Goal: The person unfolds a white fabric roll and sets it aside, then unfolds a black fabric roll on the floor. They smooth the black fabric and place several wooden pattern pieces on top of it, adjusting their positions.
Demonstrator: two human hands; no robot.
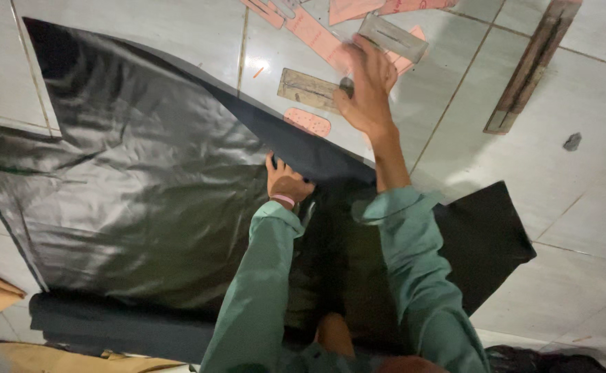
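A large sheet of shiny black material (144, 193) lies spread over the tiled floor (579, 207), one edge folded up near its middle. The left hand (286, 183) pinches that folded edge, fingers closed on it. The right hand (371, 86) reaches beyond the sheet, fingers spread wide over pink paper pattern pieces (317, 34) and a wooden block (310, 88); whether it grips anything I cannot tell
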